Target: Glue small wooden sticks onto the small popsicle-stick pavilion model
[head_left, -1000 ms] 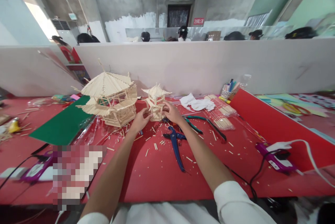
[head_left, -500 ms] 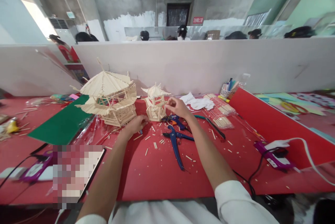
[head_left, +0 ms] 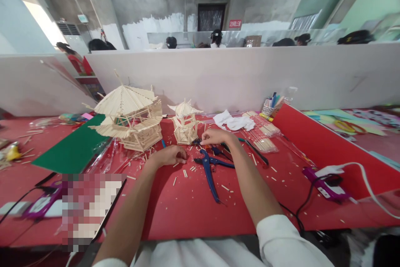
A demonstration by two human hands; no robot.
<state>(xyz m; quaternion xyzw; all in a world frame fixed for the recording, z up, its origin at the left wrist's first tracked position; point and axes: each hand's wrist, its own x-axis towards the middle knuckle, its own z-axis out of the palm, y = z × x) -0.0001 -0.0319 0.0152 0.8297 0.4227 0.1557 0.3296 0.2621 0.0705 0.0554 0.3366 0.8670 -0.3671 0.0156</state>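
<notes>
A small stick-built pavilion (head_left: 185, 124) stands on the red table (head_left: 187, 208), with a larger stick pavilion (head_left: 129, 117) to its left. My left hand (head_left: 170, 155) rests on the table in front of the small pavilion, fingers curled over loose stick bits. My right hand (head_left: 215, 136) hovers low just right of the small pavilion, fingers pinched together near the blue-handled cutters (head_left: 208, 170). What either hand holds is too small to make out.
A green sheet (head_left: 73, 148) lies left. Green-handled pliers (head_left: 250, 150), a bag of sticks (head_left: 264, 133), a white cloth (head_left: 234, 122) and a pen cup (head_left: 271, 106) sit right. Purple glue guns (head_left: 326, 183) and cords lie at both sides. A grey partition (head_left: 237, 75) stands behind.
Both hands let go of the small pavilion. My left hand dropped to the table among the stick bits; my right hand moved right and down toward the cutters.
</notes>
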